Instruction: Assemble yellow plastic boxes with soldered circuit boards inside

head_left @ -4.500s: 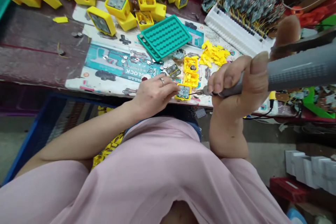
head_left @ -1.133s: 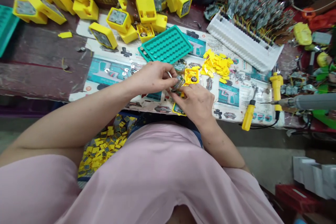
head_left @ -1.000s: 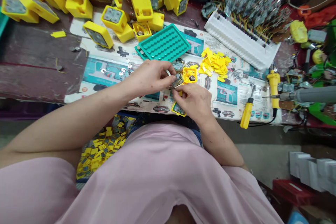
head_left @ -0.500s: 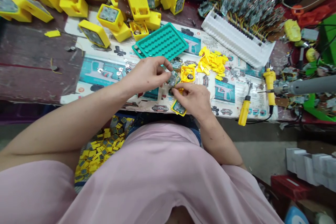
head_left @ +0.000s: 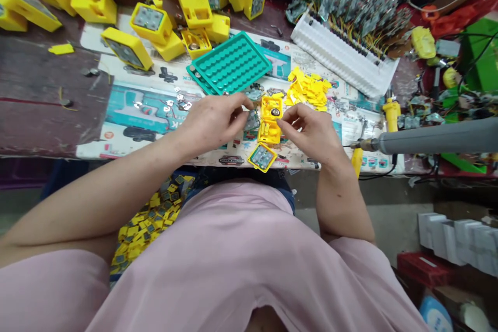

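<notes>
My left hand [head_left: 212, 122] has its thumb and index finger closed at the edge of a small grey-green circuit board [head_left: 252, 121]. Close to the board's right side are two open yellow plastic cases, an upper case [head_left: 268, 108] with a round metal part inside and a lower case [head_left: 269, 133]. With fingertips pinched together, my right hand [head_left: 313, 132] reaches the right edge of these cases; whatever is between the fingers is too small to make out. Nearest my body lies a yellow case with a grey board set in it [head_left: 262, 157].
Behind my hands lies a green ribbed tray [head_left: 233, 65], with a pile of yellow plastic strips [head_left: 309, 88] to its right. A white foam block [head_left: 342, 54] holds wired parts. A grey rod-like tool [head_left: 428, 137] juts in from the right. Larger yellow cases [head_left: 126, 49] stand at back left.
My right hand has drawn back to the right, uncovering the lower yellow case. My left hand stays by the circuit board. The view has shifted slightly.
</notes>
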`<state>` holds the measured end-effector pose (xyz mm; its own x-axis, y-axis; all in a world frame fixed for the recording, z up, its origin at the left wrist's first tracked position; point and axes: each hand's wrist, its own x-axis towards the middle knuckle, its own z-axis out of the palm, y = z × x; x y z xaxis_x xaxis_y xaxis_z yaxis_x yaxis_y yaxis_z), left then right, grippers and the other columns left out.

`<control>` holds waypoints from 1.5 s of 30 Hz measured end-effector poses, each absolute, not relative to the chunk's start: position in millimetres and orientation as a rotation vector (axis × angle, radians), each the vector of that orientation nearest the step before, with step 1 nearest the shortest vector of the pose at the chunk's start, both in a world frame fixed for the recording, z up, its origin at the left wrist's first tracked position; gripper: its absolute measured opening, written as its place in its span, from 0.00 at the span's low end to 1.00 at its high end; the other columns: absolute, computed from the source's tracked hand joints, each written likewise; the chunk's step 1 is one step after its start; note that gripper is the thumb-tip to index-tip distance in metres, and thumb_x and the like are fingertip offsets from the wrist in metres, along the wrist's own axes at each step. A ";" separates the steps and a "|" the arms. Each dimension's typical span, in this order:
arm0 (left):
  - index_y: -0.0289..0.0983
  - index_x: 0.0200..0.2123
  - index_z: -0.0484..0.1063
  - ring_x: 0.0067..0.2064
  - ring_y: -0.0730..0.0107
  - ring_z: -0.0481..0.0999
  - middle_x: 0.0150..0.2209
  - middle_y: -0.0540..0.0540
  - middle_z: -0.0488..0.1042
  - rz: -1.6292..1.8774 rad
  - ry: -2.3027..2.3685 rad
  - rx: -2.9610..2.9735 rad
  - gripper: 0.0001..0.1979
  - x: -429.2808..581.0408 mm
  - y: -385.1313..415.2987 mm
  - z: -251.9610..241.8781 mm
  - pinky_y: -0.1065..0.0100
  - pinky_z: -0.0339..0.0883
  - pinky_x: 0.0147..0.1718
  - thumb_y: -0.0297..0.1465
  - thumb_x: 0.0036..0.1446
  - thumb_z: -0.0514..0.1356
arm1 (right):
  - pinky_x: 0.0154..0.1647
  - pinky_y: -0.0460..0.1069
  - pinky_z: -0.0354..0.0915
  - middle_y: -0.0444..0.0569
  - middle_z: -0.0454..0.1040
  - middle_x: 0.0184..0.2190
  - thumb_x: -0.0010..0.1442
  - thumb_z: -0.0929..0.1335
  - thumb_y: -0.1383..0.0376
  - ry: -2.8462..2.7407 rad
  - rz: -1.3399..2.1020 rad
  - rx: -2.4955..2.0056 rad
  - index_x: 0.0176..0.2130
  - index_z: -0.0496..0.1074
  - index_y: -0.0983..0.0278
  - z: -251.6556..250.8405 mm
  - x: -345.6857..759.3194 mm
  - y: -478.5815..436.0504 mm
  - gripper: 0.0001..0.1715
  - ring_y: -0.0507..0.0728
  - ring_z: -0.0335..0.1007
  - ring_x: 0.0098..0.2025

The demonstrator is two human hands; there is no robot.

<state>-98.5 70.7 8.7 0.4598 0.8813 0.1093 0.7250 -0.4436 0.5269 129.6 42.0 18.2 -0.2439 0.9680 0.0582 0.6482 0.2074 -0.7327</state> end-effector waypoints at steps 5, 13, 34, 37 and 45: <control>0.39 0.45 0.79 0.25 0.72 0.72 0.27 0.49 0.79 0.539 1.311 2.170 0.18 -105.1 69.1 6.8 0.70 0.64 0.29 0.35 0.61 0.51 | 0.30 0.46 0.66 0.44 0.77 0.30 0.53 0.74 0.51 -1.829 0.901 -1.504 0.34 0.73 0.62 7.3 134.9 45.9 0.18 0.49 0.68 0.28; 0.39 0.42 0.79 0.26 0.71 0.72 0.26 0.50 0.78 0.524 1.335 2.173 0.18 -115.4 65.6 4.0 0.71 0.60 0.26 0.36 0.60 0.51 | 0.33 0.48 0.70 0.44 0.79 0.29 0.52 0.75 0.54 -1.715 1.034 -1.465 0.31 0.76 0.62 3.2 135.8 44.8 0.14 0.51 0.72 0.29; 0.37 0.43 0.81 0.30 0.70 0.75 0.33 0.45 0.82 0.522 1.321 2.212 0.19 -122.4 63.4 0.0 0.69 0.64 0.31 0.37 0.61 0.52 | 0.30 0.49 0.55 0.49 0.80 0.38 0.62 0.68 0.66 -2.474 0.184 -1.695 0.41 0.79 0.61 23.6 117.2 36.4 0.09 0.55 0.72 0.36; 0.38 0.43 0.81 0.31 0.68 0.76 0.34 0.45 0.82 0.511 1.321 2.228 0.20 -122.2 63.2 0.1 0.69 0.65 0.32 0.37 0.61 0.51 | 0.26 0.50 0.47 0.50 0.78 0.42 0.63 0.67 0.63 -2.532 0.041 -1.745 0.38 0.80 0.60 27.2 113.6 37.5 0.10 0.56 0.70 0.36; 0.37 0.44 0.80 0.32 0.66 0.76 0.30 0.45 0.80 0.491 1.305 2.237 0.21 -122.1 64.6 0.8 0.67 0.63 0.31 0.38 0.61 0.50 | 0.27 0.52 0.42 0.53 0.77 0.39 0.64 0.67 0.63 -2.719 0.091 -1.830 0.39 0.81 0.62 37.6 110.6 48.9 0.12 0.56 0.68 0.33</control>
